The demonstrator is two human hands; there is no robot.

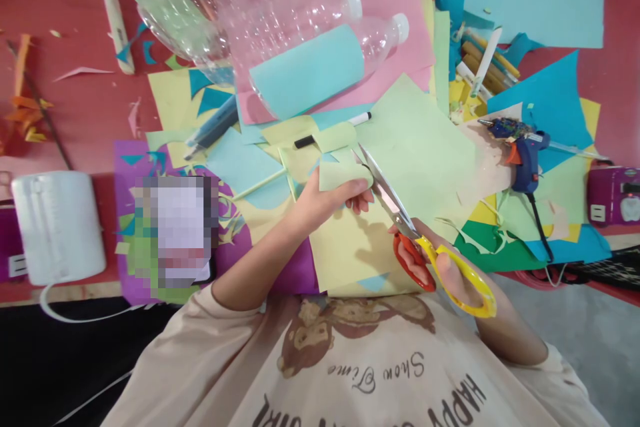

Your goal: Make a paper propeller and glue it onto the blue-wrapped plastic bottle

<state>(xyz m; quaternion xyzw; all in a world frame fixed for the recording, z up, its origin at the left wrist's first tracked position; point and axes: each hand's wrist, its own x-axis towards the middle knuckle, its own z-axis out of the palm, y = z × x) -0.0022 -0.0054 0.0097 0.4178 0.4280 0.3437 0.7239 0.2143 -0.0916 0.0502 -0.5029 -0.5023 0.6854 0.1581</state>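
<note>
At nine o'clock lies a white case (60, 227), with a phone (184, 233) (its screen blurred) towards eight. At twelve, a clear bottle (310, 70) wears a light-blue paper wrap; a black-and-white marker (361, 119) sits below it. Near the centre, the left hand (345, 196) pinches a pale green paper piece (339, 175) between thumb and fingers. At four, the right hand (453, 275) is closed around the red-and-yellow handles of scissors (399, 219), blades parted beside the paper. A blue glue gun (526, 159) lies at three.

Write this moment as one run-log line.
left hand: holding pale-green paper | right hand: holding scissors, blades parted | nearby: blue-wrapped bottle, glue gun
</note>
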